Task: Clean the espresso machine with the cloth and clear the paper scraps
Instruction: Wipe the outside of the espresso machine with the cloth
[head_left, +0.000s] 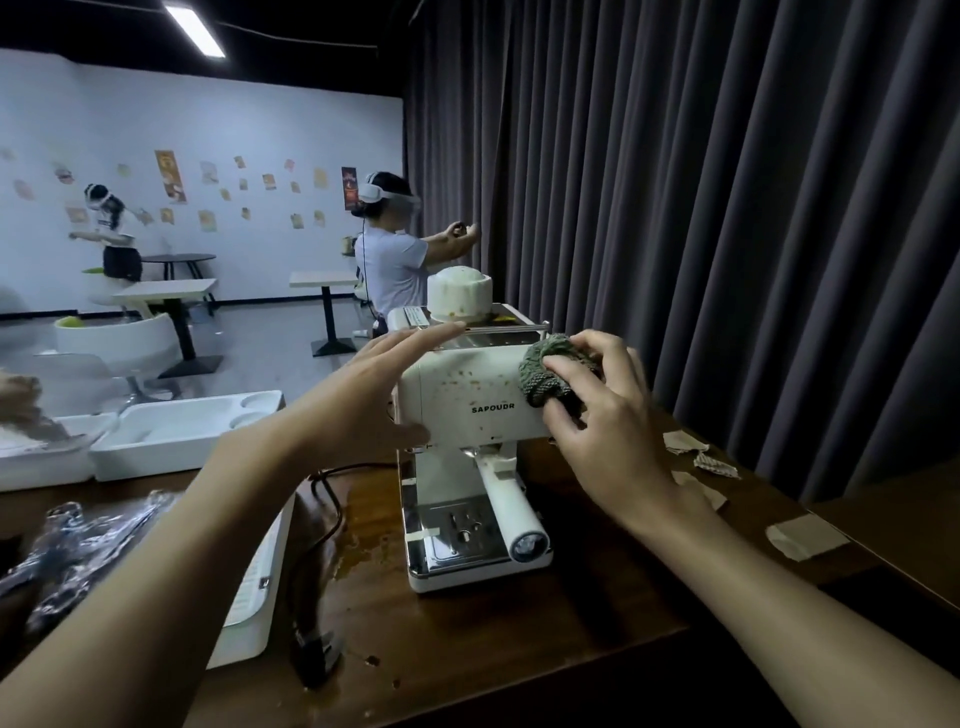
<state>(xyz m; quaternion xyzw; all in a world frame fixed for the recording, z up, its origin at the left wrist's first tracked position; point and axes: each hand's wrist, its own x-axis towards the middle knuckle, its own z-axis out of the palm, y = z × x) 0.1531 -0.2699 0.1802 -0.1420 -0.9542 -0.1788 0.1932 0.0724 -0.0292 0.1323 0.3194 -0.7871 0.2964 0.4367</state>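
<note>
While the right hand (597, 410) bunches the cloth (545, 371) in curled fingers and presses it to the upper right corner of the machine (467, 402), the left hand (374, 384) lies flat along the machine's left side. Its fingers are straight and hold nothing, and the thumb is near the lower edge of the front panel. The machine stands on the table (519, 639), its front speckled with brown spots just beside the cloth. The cloth looks soft and knitted, so it should mould to the panel's curve and is best kept as a wad under the fingertips. The machine's shell looks smooth and hard, and probably slippery. The body may shift under a sideways push, so a brace on the opposite side seems wise. Scraps (685, 442) lie on the table to the right, apart from the machine. They look thin and light and probably need a pinch at an edge.
</note>
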